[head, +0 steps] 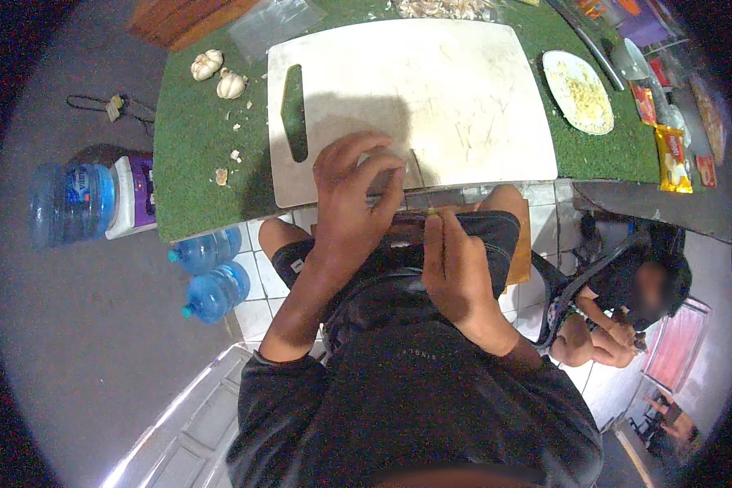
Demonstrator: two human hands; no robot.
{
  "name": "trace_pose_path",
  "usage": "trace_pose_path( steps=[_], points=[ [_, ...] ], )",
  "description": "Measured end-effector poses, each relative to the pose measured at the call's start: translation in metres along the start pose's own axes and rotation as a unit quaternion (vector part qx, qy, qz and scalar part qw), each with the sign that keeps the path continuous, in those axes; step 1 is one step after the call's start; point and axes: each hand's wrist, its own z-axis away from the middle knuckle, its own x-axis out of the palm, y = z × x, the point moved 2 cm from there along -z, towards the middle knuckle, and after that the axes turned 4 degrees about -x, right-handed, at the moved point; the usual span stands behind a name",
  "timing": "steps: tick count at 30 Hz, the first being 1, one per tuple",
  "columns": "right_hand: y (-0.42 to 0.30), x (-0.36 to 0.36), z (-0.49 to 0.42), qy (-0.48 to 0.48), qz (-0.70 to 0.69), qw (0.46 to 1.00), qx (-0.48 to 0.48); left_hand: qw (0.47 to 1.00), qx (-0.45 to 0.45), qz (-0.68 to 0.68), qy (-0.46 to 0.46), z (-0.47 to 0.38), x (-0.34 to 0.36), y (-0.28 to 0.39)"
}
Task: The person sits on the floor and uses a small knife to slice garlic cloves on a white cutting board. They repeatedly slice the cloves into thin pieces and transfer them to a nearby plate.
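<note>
My left hand (360,189) is above the near edge of a white plastic cutting board (354,67), its fingers curled towards the thumb. Whether something small sits between those fingertips cannot be made out. Lower and to the right, my right hand (457,262) pinches a thin object (431,210) with a yellowish end, in front of the board's near edge. A narrow dark line runs from there up over the board; it may be a knife blade seen edge-on. Thin cut marks or shreds show on the board. Two garlic bulbs (231,84) lie left of it.
A plate (579,91) of chopped pale food, probably garlic, stands at right, near snack packets (673,158) and a small bowl (631,59). Garlic skins (442,8) are heaped behind the board. Water bottles (216,291) stand lower left. Another person (634,293) sits at right.
</note>
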Motion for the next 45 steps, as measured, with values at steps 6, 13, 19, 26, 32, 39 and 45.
trace_pose_path(
  steps=[6, 13, 19, 26, 32, 39, 45],
  points=[
    [0.001, 0.01, 0.001, 0.017, -0.011, 0.999, -0.029, 1.0, -0.003, 0.009, -0.006, 0.0, 0.0, -0.002],
    [-0.001, 0.006, 0.003, 0.016, 0.055, 0.998, -0.041, 0.999, -0.011, 0.033, 0.001, -0.002, -0.001, -0.005],
    [-0.001, 0.007, 0.002, 0.032, 0.0, 0.998, -0.051, 1.0, -0.012, 0.025, -0.003, 0.0, 0.0, -0.004],
    [0.003, 0.013, 0.001, -0.005, 0.033, 0.999, -0.014, 1.0, -0.005, 0.023, -0.001, 0.0, 0.001, -0.003],
    [-0.004, 0.007, 0.005, 0.011, 0.053, 0.996, -0.07, 1.0, -0.011, 0.026, 0.0, -0.001, 0.002, -0.004],
    [-0.002, -0.001, 0.005, 0.008, 0.05, 0.998, -0.039, 1.0, -0.005, 0.03, -0.005, 0.0, -0.001, -0.007],
    [0.001, 0.007, -0.001, 0.004, 0.024, 0.998, -0.055, 0.999, -0.01, 0.04, 0.001, 0.001, -0.001, -0.007]
  ],
)
